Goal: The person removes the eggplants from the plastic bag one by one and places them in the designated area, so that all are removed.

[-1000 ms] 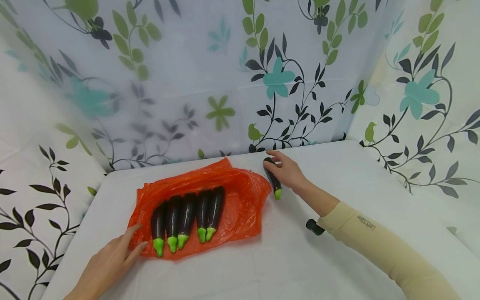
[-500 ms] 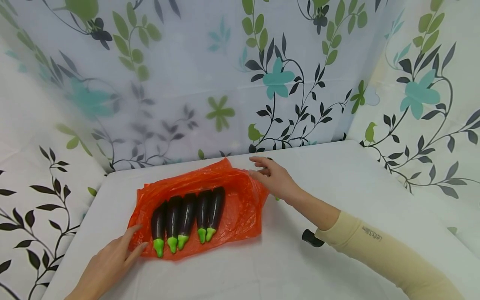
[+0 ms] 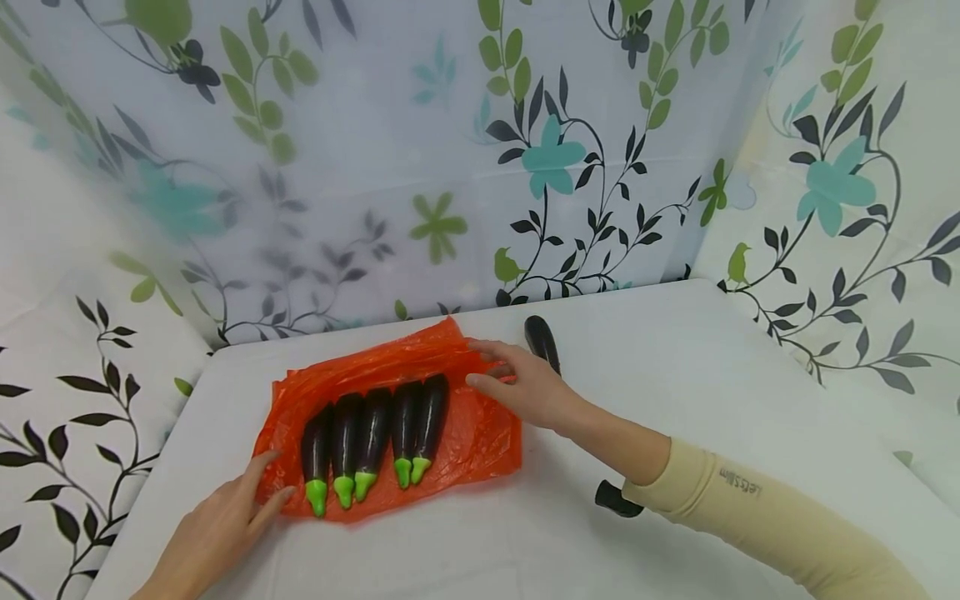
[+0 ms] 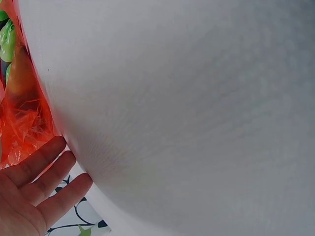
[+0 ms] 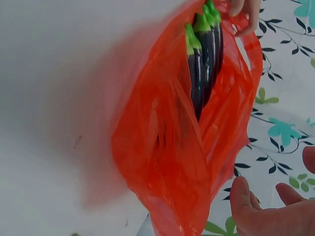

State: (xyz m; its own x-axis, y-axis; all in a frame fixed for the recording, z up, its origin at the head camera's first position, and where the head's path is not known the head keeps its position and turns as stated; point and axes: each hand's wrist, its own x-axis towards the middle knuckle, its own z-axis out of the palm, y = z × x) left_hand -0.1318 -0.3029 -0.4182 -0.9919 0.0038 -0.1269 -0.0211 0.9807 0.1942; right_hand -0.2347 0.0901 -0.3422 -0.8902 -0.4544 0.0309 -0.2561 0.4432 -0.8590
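A crumpled red plastic bag [image 3: 483, 446] lies on the white table. Side by side on it rest several dark purple eggplants [image 3: 373, 429] with green stems pointing toward me. My left hand [image 3: 217, 521] is at the bag's near left corner, fingers spread and relaxed at its edge. Over the bag's right end reaches my right hand [image 3: 528, 387], its fingers loosely bent with nothing between them. The right wrist view shows that hand [image 5: 273, 211] beside the bag's red film [image 5: 167, 142]. Just behind the right hand lies one more eggplant [image 3: 542, 340], its stem end hidden.
The white table [image 3: 420, 550] runs back to a hanging curtain [image 3: 337, 167] printed with leaves and flowers. Similar patterned cloth [image 3: 847, 208] hangs at the right. A black wrist strap [image 3: 617, 498] shows under the right sleeve [image 3: 757, 508].
My right hand has left the single eggplant and moved left and nearer to me, over the bag's right end. That eggplant stays in place. The left hand has not moved.
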